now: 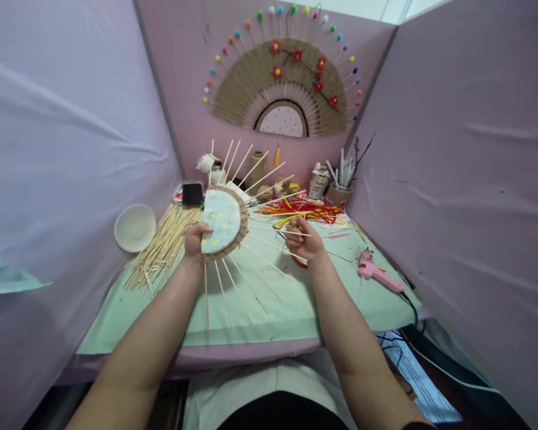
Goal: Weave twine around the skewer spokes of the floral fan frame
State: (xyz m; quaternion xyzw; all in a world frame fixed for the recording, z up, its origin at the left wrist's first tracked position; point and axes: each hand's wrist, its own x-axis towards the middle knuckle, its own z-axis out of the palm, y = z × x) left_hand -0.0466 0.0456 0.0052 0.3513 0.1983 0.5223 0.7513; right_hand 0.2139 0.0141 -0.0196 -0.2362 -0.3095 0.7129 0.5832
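My left hand grips the straight edge of a half-round fan base, thumb on its pale blue floral cloth face. A brown rope-like band borders the curved edge. Thin bamboo sticks fan out from that edge like rays. On the right, the closed fingers of my right hand are at the outer ends of the sticks and appear to pinch one; another stick crosses in front of the hand. Loose bamboo sticks lie in a pile left of my left hand.
A pink glue gun lies on the right with its cord over the edge. Red and yellow strips, a cup of glue sticks and a jar are at the back. A white bowl stands left. A decorated fan hangs behind.
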